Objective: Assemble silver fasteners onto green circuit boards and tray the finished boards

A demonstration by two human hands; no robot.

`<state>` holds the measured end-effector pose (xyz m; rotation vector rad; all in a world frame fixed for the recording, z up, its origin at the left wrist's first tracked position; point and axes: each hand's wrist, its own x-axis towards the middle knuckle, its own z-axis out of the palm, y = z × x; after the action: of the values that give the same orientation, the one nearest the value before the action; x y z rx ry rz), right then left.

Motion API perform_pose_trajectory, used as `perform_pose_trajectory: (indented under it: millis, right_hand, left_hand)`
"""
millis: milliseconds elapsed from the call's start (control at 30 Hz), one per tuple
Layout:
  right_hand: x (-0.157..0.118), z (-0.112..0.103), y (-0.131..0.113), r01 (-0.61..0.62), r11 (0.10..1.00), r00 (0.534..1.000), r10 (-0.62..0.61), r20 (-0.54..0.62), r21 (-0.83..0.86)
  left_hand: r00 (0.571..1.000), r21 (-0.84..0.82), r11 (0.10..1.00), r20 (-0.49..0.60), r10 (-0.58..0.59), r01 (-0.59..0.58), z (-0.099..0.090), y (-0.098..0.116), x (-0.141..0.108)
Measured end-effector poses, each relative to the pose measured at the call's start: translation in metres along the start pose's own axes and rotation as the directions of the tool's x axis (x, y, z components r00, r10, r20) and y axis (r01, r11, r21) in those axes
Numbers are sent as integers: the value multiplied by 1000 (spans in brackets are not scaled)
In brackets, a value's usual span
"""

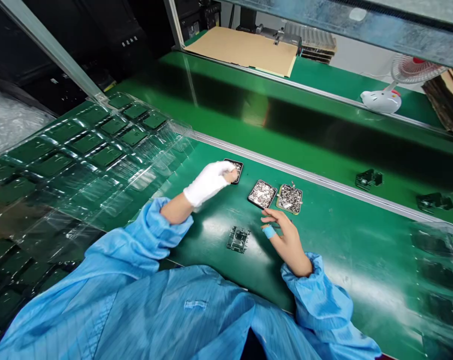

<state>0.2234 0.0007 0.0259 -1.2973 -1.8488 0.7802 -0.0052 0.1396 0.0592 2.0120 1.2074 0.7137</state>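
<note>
My left hand (213,181), in a white glove with bare fingertips, is at a small dark tray (240,176) of tiny metal parts. Its fingertips are pinched together over the tray; whatever they hold is too small to make out. My right hand (285,241) is bare, with a blue band round one digit. Its fingers are apart, the tips close to the near edge of a second tray of small silvery parts (263,193). Beside that tray stands a third tray (290,199) of metal bits. A green circuit board (238,239) lies flat on the table between my hands.
Clear plastic blister trays (110,135) with boards cover the left side; another blister tray (440,260) lies at the right. Beyond a metal rail (286,167), two boards (369,178) rest on a green surface. A shelf behind bears cardboard (241,47) and a small fan (384,100).
</note>
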Motion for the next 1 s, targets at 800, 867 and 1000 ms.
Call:
perform_pose_trajectory:
  millis: [800, 867, 1000]
  right_hand:
    - [-11, 7, 3, -187, 893, 973, 226, -48, 409]
    - [-11, 12, 7, -222, 854, 965, 260, -17, 469]
    - [-13, 18, 3, -212, 851, 971, 237, 9, 480]
  left_hand:
    - [975, 32, 992, 189, 113, -122, 67, -10, -122]
    - [983, 2, 995, 153, 99, -100, 74, -12, -123]
    - [986, -50, 988, 77, 147, -144, 77, -2, -120]
